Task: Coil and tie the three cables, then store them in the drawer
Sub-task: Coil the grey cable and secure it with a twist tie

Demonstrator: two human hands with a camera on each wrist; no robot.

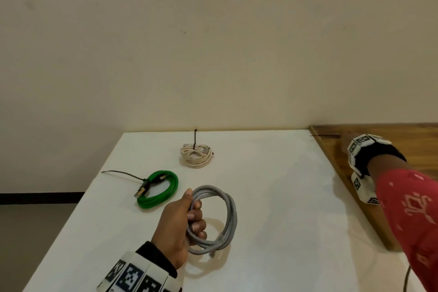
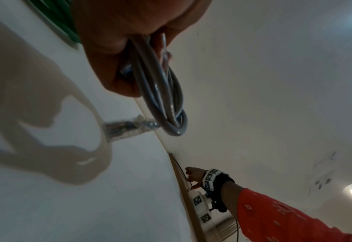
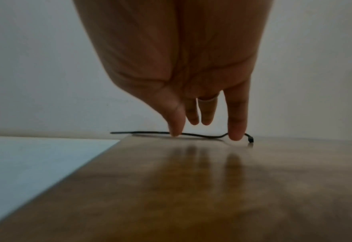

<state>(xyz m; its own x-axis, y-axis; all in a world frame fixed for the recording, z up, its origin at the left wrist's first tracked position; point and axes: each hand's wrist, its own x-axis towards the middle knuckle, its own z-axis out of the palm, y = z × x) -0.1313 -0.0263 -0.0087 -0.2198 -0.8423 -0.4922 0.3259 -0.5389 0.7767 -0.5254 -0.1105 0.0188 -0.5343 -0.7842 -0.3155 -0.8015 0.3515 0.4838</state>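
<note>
My left hand (image 1: 187,218) grips one side of a coiled grey cable (image 1: 227,211) and holds it just above the white table (image 1: 284,197). Close up, the grey cable (image 2: 162,91) runs through my left hand (image 2: 113,49), and a clear plug (image 2: 125,129) sticks out. A green coil (image 1: 163,187) with a black tie lies to the left. A white coil (image 1: 196,155) with an upright black tie lies further back. My right hand (image 1: 344,141) reaches onto the wooden top. There, straight fingertips (image 3: 236,134) touch a loose black tie (image 3: 202,135).
The wooden top (image 1: 350,173) adjoins the white table along its right edge, and the plain wall stands right behind both. The floor drops away left of the table. No drawer is in view.
</note>
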